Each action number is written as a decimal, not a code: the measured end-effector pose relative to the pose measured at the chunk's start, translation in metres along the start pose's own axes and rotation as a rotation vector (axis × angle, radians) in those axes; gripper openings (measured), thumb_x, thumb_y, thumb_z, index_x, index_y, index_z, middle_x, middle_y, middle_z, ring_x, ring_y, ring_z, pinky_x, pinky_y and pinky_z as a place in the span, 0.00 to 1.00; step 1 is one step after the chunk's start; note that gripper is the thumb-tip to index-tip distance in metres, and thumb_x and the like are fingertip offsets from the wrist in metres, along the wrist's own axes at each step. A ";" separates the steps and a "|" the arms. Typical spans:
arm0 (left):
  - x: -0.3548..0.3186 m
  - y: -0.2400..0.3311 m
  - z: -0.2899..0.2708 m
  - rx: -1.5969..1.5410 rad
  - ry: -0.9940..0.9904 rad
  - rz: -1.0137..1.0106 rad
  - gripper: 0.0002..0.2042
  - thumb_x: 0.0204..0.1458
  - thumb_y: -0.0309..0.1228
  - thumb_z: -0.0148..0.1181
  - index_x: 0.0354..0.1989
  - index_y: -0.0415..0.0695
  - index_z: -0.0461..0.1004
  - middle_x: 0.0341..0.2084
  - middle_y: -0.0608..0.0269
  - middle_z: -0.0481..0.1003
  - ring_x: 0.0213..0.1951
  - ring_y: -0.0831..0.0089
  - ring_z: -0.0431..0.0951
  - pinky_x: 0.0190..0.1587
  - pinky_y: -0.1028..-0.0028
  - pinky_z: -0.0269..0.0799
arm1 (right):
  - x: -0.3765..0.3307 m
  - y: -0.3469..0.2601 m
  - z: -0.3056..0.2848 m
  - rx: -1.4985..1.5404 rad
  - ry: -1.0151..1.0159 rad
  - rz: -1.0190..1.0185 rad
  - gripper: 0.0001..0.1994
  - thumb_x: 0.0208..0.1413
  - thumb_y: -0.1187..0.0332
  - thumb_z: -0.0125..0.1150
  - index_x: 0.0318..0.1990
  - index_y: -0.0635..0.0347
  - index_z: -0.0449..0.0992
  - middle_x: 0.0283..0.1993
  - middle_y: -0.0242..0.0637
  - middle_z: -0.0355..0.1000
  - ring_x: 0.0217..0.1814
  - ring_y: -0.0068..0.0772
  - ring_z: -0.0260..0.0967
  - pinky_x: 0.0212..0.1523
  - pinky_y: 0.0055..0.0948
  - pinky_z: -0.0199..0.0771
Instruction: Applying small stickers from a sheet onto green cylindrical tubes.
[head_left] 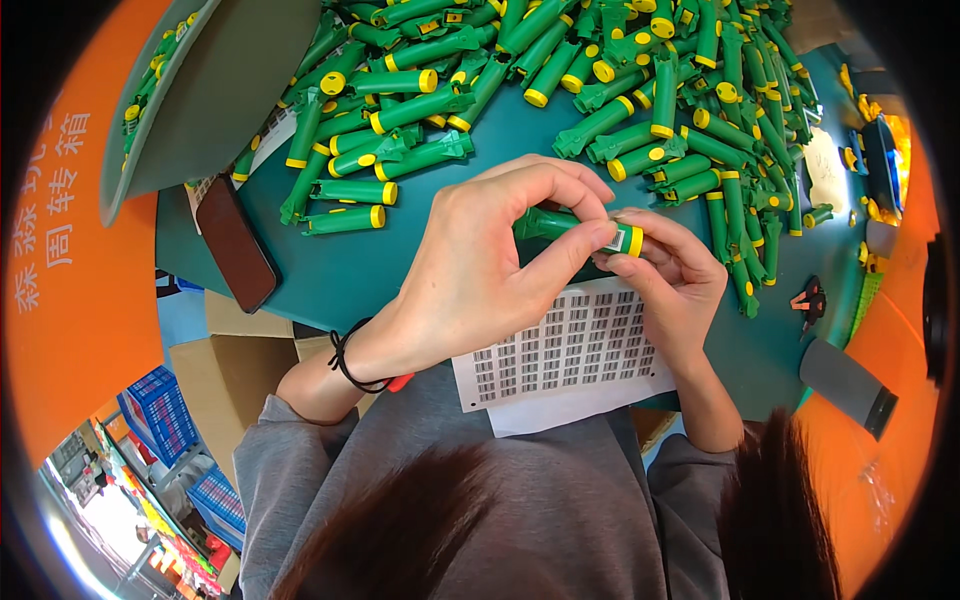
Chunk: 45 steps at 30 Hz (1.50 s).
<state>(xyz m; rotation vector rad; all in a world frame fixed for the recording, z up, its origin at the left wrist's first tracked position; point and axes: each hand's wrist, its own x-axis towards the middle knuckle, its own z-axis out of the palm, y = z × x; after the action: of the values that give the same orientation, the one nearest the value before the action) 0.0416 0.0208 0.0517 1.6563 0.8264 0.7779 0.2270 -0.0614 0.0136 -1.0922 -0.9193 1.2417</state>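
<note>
A green plastic tube with a yellow end band point(637, 241) lies between my two hands, above the sheet of stickers. My left hand point(480, 262) is closed on it from the left, and its thumb tip presses beside a small white barcode sticker point(617, 240) on the tube. The fingers of my right hand point(682, 285) pinch the yellow-banded end. Part of the tube is hidden behind my left fingers. Below my hands, the white sheet point(560, 350) carries rows of small printed stickers, with another paper under it.
A big heap of similar green tubes point(425, 105) covers the far side of the green table point(300, 275). A dark red phone-like slab point(237, 243) lies left, beneath a grey tilted bin point(215, 90). Small black snips point(808, 300) and a grey cylinder point(848, 388) lie right.
</note>
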 end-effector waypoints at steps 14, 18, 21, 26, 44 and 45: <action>0.007 -0.004 -0.009 -0.086 -0.311 -0.386 0.18 0.67 0.43 0.54 0.33 0.41 0.78 0.19 0.75 0.71 0.23 0.88 0.64 0.25 0.81 0.60 | 0.004 0.005 -0.006 -0.144 -0.073 -0.021 0.21 0.49 0.87 0.62 0.54 0.73 0.76 0.54 0.48 0.74 0.47 0.33 0.78 0.47 0.29 0.81; 0.007 -0.012 -0.015 -0.085 -0.237 -0.318 0.21 0.67 0.46 0.53 0.30 0.41 0.80 0.19 0.75 0.70 0.24 0.88 0.63 0.26 0.81 0.59 | 0.010 0.005 0.003 0.024 0.011 0.056 0.24 0.48 0.82 0.68 0.56 0.69 0.74 0.53 0.46 0.74 0.49 0.34 0.76 0.52 0.31 0.77; 0.008 0.003 -0.055 0.291 0.130 0.026 0.16 0.67 0.39 0.51 0.39 0.40 0.81 0.28 0.67 0.78 0.29 0.81 0.74 0.32 0.77 0.68 | 0.013 -0.010 -0.011 -0.522 -0.203 -0.323 0.26 0.47 0.76 0.74 0.55 0.65 0.73 0.52 0.46 0.74 0.49 0.36 0.75 0.57 0.35 0.72; 0.026 0.054 -0.215 0.899 1.116 0.233 0.17 0.66 0.40 0.53 0.50 0.41 0.81 0.44 0.60 0.82 0.51 0.70 0.79 0.56 0.73 0.69 | 0.011 -0.012 -0.002 -0.979 -0.447 -0.340 0.10 0.45 0.69 0.76 0.35 0.59 0.82 0.34 0.34 0.79 0.39 0.36 0.74 0.47 0.32 0.68; -0.057 -0.034 -0.037 0.349 -0.127 0.090 0.10 0.49 0.28 0.71 0.41 0.43 0.84 0.36 0.63 0.81 0.39 0.66 0.78 0.41 0.69 0.75 | 0.010 -0.005 0.004 -1.003 -0.479 -0.248 0.11 0.43 0.65 0.76 0.35 0.57 0.83 0.34 0.31 0.79 0.39 0.36 0.74 0.47 0.33 0.69; -0.057 -0.037 -0.036 0.344 -0.127 0.093 0.10 0.49 0.28 0.71 0.41 0.43 0.84 0.36 0.63 0.81 0.39 0.66 0.78 0.41 0.69 0.75 | 0.012 -0.006 0.004 -0.998 -0.478 -0.241 0.11 0.44 0.66 0.76 0.35 0.57 0.84 0.33 0.31 0.79 0.38 0.35 0.74 0.46 0.33 0.69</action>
<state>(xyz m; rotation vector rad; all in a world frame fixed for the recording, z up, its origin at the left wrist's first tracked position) -0.0240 -0.0014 0.0189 2.0399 0.8306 0.6091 0.2261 -0.0490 0.0204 -1.3823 -2.1040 0.8250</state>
